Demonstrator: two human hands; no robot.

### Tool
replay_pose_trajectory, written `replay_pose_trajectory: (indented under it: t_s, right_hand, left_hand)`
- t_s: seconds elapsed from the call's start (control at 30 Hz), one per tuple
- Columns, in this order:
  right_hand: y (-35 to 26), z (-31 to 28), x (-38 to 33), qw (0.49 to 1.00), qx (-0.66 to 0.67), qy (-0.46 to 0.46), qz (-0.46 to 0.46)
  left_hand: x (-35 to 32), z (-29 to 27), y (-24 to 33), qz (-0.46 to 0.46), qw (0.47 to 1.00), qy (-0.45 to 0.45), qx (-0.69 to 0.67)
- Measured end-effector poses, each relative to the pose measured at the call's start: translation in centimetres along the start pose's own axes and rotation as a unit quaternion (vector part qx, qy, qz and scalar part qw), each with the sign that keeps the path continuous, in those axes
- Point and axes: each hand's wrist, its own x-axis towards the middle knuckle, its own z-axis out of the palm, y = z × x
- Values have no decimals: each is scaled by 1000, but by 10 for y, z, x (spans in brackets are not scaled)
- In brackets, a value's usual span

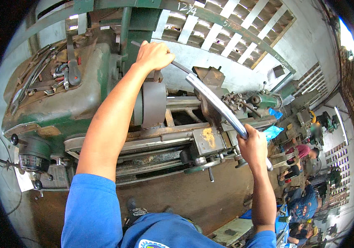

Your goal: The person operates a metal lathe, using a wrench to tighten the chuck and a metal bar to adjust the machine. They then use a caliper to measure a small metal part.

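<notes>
My left hand (154, 56) is closed round a thin metal rod (181, 67), high over the lathe's left part. The rod runs down to the right and meets the end of a thicker, shiny metal pipe (214, 100). My right hand (253, 146) is wrapped round this pipe lower down, and the pipe continues past the wrist. Below my left hand sits the lathe's dark round chuck (154, 104). A short stem (157, 75) stands on top of the chuck, just under the hand; whether it joins the rod is hard to make out.
Spanners and a file with a dark handle (74, 72) lie on the green headstock (92, 78). The lathe carriage (208, 138) and tailstock (264, 100) are to the right. A green overhead beam (222, 25) crosses above. Other people (305, 202) are at far right.
</notes>
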Motion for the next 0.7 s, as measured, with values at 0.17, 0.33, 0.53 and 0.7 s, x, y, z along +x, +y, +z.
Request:
replay_pose_trajectory:
  t_s: [0.17, 0.33, 0.53, 0.7]
  right_hand:
    - [-8, 0, -9, 999, -15, 29, 16]
    - [-20, -8, -17, 997, -27, 39, 59]
    - [-9, -2, -12, 997, -61, 38, 34]
    - [-21, 9, 39, 995, -72, 55, -33]
  left_hand:
    - [2, 6, -4, 1, 1000, 7, -5]
    - [3, 2, -2, 5, 1000, -9, -8]
    - [6, -2, 1, -12, 999, -49, 1]
    - [8, 1, -14, 40, 997, -27, -60]
